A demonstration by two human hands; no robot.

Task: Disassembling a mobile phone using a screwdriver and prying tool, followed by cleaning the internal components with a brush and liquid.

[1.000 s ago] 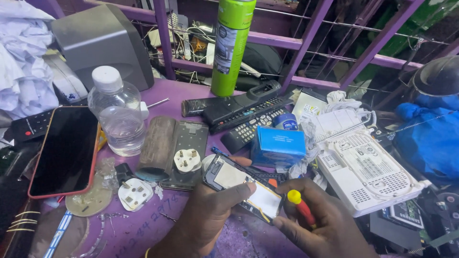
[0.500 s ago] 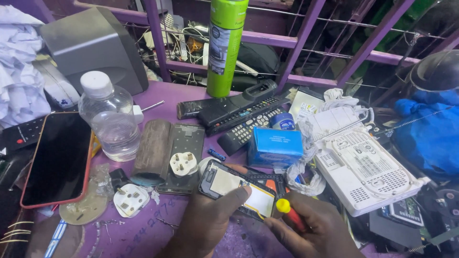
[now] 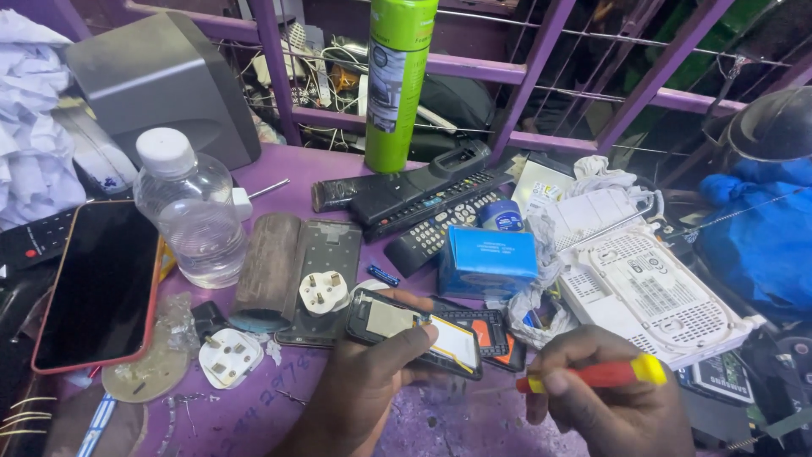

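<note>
Head view of a purple workbench (image 3: 279, 169). The left hand (image 3: 364, 385) is closed around a small opened phone (image 3: 414, 332), thumb pressed on its upper face, holding it tilted just above the bench at the lower centre. The right hand (image 3: 609, 398), at the phone's 3 o'clock, is wrapped around a screwdriver (image 3: 592, 375) with a red and yellow handle; its tip is hidden behind the fingers. The step in hand appears to be disassembly of the phone; the next move would call for a steady left grip and the tip set squarely on a fastener or seam. At the phone's 1 o'clock lies a blue rectangular box (image 3: 486, 258) with a pale label; at 12 o'clock stands a tall green spray can (image 3: 397, 85) with a grey label panel; at 10 o'clock, a clear plastic bottle (image 3: 190, 211).
</note>
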